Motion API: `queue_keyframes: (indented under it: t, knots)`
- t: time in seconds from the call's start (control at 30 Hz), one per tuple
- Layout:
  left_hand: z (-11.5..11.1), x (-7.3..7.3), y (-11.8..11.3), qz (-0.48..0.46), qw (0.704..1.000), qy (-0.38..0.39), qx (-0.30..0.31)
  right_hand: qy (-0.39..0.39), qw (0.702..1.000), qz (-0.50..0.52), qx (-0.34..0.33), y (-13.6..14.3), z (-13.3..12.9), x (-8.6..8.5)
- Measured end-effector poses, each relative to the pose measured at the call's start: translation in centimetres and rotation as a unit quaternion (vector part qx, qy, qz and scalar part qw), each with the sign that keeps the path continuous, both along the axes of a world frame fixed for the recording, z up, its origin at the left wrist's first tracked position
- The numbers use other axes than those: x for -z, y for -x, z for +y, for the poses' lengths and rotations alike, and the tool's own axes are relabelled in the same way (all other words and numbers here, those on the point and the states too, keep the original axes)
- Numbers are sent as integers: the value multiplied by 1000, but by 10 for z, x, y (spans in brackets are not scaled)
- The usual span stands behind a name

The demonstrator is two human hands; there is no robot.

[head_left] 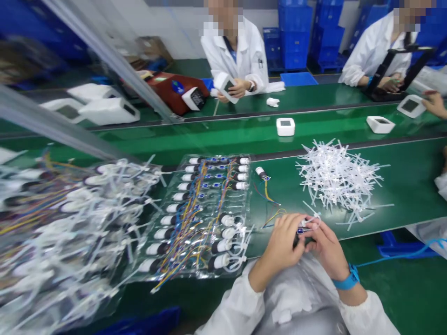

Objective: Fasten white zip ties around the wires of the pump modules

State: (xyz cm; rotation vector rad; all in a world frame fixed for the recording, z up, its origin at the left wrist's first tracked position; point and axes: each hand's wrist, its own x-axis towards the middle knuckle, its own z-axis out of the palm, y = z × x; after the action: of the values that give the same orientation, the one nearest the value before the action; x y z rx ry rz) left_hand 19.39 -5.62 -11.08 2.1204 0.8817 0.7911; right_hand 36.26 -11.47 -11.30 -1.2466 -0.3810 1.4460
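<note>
Near the table's front edge, my left hand [284, 239] is closed around a small wired sensor part [301, 230], mostly hidden by the fingers. A bit of its blue circuit board shows. Yellow wires [275, 216] trail out to the left of this hand. My right hand [326, 246], with a blue strap at the wrist, pinches a white cable tie [316, 216] at the same part. Another wired part [260, 173], with a white cap and black body, lies on the green table ahead. To the right is a heap of white cable ties [338, 177].
A clear plastic tray [206, 274] of wired parts lies to my left, beside blurred, stacked trays of tied parts [70, 232]. Beyond runs a green conveyor [244, 139] carrying white housings [285, 127]. Two co-workers [240, 51] sit across; another person's hand [436, 104] reaches in at right.
</note>
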Motion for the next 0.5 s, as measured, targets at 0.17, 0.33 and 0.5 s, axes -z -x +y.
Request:
queue_keyframes:
  t: [0.17, 0.33, 0.5]
  knots:
    - [1, -9, -3, -20, 997, 38, 60, 3, 999, -38, -10, -6, -4, 3]
    - [4, -4, -2, -26, 999, 22, 43, -16, 999, -27, -33, -11, -3, 1]
    - [2, -11, -9, 22, 995, -52, 82, -21, 998, -66, -4, -17, -6, 5]
